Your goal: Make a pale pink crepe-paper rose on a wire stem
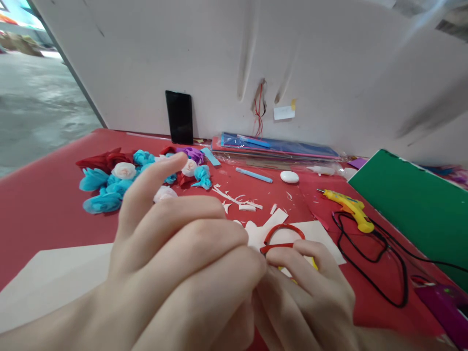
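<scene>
My left hand (190,263) fills the front of the view, its fingers curled and the index finger raised. Pressed against its fingertips is my right hand (307,292), closed in a pinch. Whatever lies between the two hands is hidden behind my left fingers. Just beyond my right hand, red-handled scissors (284,227) show in part over white paper (310,229); a bit of yellow is visible beside my right fingers. A white cut paper piece with rounded edges (253,235) peeks out above my left knuckles.
Blue, red and white fabric-like flowers (124,170) lie left on the red table (47,195). White paper scraps (246,207), a light-blue pen (254,175), a white oval object (289,177) and a yellow glue gun (349,207) with black cord lie beyond. A phone (180,117) leans on the wall.
</scene>
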The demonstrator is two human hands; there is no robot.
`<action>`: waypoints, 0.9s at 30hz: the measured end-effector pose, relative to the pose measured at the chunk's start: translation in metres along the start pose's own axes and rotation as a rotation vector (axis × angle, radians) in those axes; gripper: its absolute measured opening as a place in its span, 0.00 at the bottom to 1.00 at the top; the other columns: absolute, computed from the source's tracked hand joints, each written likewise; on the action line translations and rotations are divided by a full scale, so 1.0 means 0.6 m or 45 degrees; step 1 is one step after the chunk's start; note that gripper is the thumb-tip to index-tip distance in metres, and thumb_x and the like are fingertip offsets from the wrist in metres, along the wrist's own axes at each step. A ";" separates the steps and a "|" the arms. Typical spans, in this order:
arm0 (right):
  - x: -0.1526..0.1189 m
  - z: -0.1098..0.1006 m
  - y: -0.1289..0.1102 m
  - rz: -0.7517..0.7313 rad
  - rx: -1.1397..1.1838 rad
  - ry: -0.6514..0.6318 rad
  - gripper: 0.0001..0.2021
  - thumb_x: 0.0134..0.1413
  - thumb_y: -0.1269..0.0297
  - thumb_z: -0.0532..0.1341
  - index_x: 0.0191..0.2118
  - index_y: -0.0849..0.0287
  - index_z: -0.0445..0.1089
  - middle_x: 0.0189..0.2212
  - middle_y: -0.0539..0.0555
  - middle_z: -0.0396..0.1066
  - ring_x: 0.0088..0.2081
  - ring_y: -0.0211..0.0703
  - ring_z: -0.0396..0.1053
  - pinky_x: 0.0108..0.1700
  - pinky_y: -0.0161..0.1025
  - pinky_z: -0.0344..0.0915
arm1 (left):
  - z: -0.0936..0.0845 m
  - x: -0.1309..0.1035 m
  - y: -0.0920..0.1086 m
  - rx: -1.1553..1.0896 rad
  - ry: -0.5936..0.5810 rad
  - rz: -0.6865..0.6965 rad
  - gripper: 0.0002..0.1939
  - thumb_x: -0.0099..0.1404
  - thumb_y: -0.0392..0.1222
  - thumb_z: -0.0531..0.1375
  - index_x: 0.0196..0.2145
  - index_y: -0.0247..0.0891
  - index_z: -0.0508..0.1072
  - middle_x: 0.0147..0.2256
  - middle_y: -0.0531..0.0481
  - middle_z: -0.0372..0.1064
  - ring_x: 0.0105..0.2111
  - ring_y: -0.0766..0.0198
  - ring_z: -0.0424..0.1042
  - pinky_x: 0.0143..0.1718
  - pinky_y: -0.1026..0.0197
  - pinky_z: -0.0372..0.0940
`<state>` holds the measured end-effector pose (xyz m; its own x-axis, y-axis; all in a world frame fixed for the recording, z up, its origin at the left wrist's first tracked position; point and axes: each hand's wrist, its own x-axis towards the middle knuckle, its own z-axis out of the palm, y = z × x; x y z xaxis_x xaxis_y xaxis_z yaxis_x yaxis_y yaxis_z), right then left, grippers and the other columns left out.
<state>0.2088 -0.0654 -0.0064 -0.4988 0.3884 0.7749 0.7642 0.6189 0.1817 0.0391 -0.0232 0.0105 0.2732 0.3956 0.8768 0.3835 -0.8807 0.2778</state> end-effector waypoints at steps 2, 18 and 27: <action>-0.004 0.001 -0.002 0.016 -0.032 -0.016 0.04 0.64 0.73 0.58 0.37 0.64 0.69 0.21 0.47 0.74 0.29 0.38 0.67 0.36 0.41 0.62 | -0.001 -0.001 0.000 0.086 0.020 0.115 0.21 0.45 0.26 0.62 0.36 0.45 0.68 0.29 0.60 0.70 0.33 0.64 0.68 0.69 0.46 0.52; 0.013 -0.010 0.008 -0.089 -0.039 0.007 0.17 0.65 0.80 0.49 0.36 0.65 0.75 0.20 0.50 0.77 0.27 0.41 0.66 0.38 0.44 0.62 | 0.000 -0.001 0.003 -0.080 -0.114 0.046 0.22 0.50 0.24 0.60 0.40 0.45 0.68 0.33 0.60 0.69 0.36 0.66 0.68 0.69 0.51 0.50; 0.008 -0.011 0.008 -0.072 0.024 -0.114 0.19 0.69 0.76 0.46 0.41 0.64 0.75 0.27 0.51 0.78 0.33 0.43 0.65 0.47 0.45 0.58 | 0.000 0.001 0.004 -0.093 -0.071 0.028 0.22 0.52 0.23 0.58 0.40 0.46 0.68 0.33 0.60 0.68 0.35 0.66 0.67 0.68 0.54 0.50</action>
<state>0.2132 -0.0651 0.0021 -0.5760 0.4117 0.7063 0.7264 0.6540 0.2112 0.0400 -0.0253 0.0119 0.3304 0.3882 0.8603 0.3120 -0.9052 0.2886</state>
